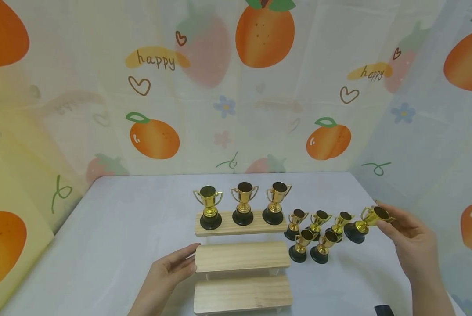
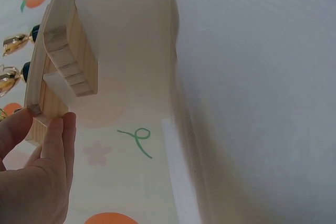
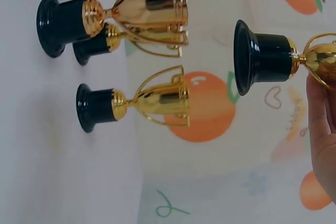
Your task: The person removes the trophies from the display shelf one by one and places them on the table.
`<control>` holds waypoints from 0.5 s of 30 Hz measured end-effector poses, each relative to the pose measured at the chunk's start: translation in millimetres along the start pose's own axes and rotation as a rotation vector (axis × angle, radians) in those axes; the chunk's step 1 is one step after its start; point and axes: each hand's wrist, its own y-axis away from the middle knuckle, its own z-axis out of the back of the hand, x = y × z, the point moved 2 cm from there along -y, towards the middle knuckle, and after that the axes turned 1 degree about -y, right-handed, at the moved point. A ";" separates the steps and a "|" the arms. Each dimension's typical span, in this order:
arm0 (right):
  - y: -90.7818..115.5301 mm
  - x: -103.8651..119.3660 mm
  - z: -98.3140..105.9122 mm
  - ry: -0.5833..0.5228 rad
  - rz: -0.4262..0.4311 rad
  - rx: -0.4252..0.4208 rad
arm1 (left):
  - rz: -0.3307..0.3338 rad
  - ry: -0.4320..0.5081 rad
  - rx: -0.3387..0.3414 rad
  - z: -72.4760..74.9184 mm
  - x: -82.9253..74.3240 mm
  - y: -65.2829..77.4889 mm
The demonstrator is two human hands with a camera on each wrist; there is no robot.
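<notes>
My right hand (image 1: 411,237) holds a small gold trophy cup (image 1: 361,226) by its cup, tilted, with the black base toward the left. In the right wrist view, that trophy's black base (image 3: 265,56) is raised off the table. My left hand (image 1: 166,274) pinches the left end of the middle board (image 1: 241,257) of a three-step wooden stand. Thumb and fingers close on that board end (image 2: 50,100) in the left wrist view. Three gold trophies (image 1: 243,202) stand upright in a row on the top board (image 1: 224,228). The lower board (image 1: 241,293) bears nothing.
Several more trophies (image 1: 324,245) stand grouped on the white table (image 1: 141,210), just right of the stand. A dark object (image 1: 383,310) lies at the front right edge. Behind hangs a fruit-printed cloth (image 1: 239,109), which also covers both sides.
</notes>
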 end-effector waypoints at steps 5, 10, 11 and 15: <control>-3.7 -5.9 4.2 -0.058 0.061 0.068 | 0.000 0.005 0.001 -0.2 -0.1 0.5; -7.2 -13.5 8.6 -0.060 0.057 0.094 | -0.006 0.007 0.005 -0.1 0.5 0.2; -7.4 -15.0 9.4 -0.070 0.059 0.103 | -0.007 0.007 0.006 -0.1 0.6 0.1; -7.8 -19.9 12.1 -0.123 0.083 0.161 | -0.007 0.006 0.002 0.0 0.6 -0.3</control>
